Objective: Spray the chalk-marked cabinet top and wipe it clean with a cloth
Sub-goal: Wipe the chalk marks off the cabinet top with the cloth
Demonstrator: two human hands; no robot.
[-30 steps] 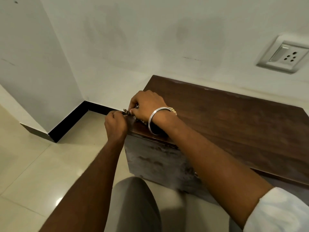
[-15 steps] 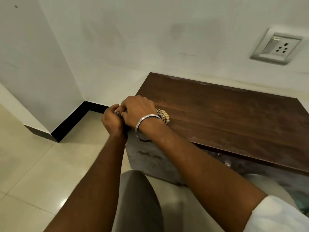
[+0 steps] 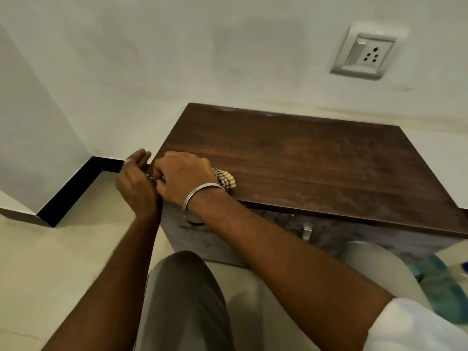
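Observation:
The dark brown wooden cabinet top (image 3: 316, 168) fills the middle right, with faint pale smears near its front and back edges. My right hand (image 3: 184, 176) presses a checked beige-and-dark cloth (image 3: 226, 179) onto the top's front left corner; only a bunched end of the cloth shows past my wrist. My left hand (image 3: 135, 183) is cupped against the corner's left edge, touching my right hand, fingers partly curled. Whether it holds part of the cloth is hidden. A blue-tinted clear bottle (image 3: 440, 282) lies on the floor at the lower right.
The cabinet stands against a white wall with a switch-and-socket plate (image 3: 364, 55) above it. A black skirting (image 3: 76, 191) runs along the wall corner at left. Cream floor tiles (image 3: 55, 269) lie below. My knee (image 3: 182, 295) is in front of the cabinet's grey front with a metal handle (image 3: 307, 230).
Both hands stay at the front left corner, with more of the cloth showing behind my right wrist. My view has shifted back and right, bringing the bottle into sight.

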